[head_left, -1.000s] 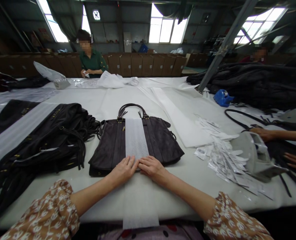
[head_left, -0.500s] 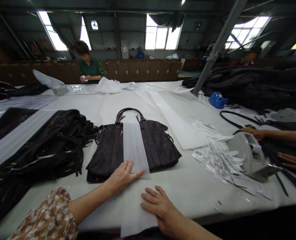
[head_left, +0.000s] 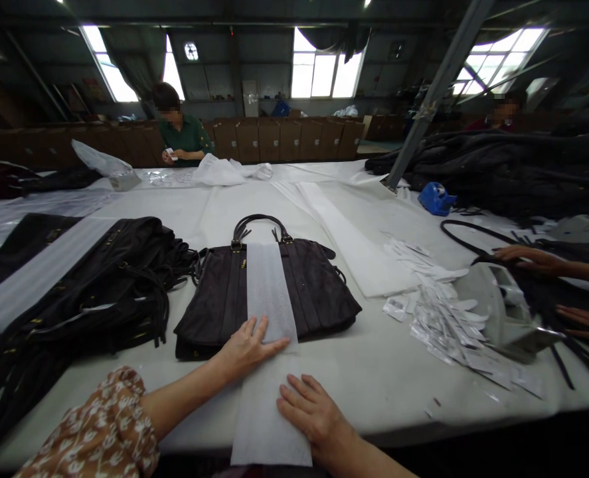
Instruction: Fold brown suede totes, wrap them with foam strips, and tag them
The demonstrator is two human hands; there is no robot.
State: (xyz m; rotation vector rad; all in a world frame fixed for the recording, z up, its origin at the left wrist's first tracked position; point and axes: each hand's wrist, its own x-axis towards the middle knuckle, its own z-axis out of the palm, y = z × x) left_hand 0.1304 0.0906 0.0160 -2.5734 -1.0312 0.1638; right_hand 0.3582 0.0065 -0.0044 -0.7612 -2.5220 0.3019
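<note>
On the near tabletop (head_left: 384,372) lies a dark bag (head_left: 232,292), likely soft, best taken by its handles (head_left: 261,217); the left hand (head_left: 247,346) is spread over its flimsy-looking strip (head_left: 270,285), the right hand (head_left: 317,417), gripping nothing, nearer.

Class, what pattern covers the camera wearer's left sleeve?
The left sleeve has whitish flowers on brown, clearest in the head view.

No writing is legible: small pale labels (head_left: 255,143) on brown cardboard boxes (head_left: 269,131) and a flat white plastic-wrapped tag (head_left: 396,306) are too small to read.
</note>
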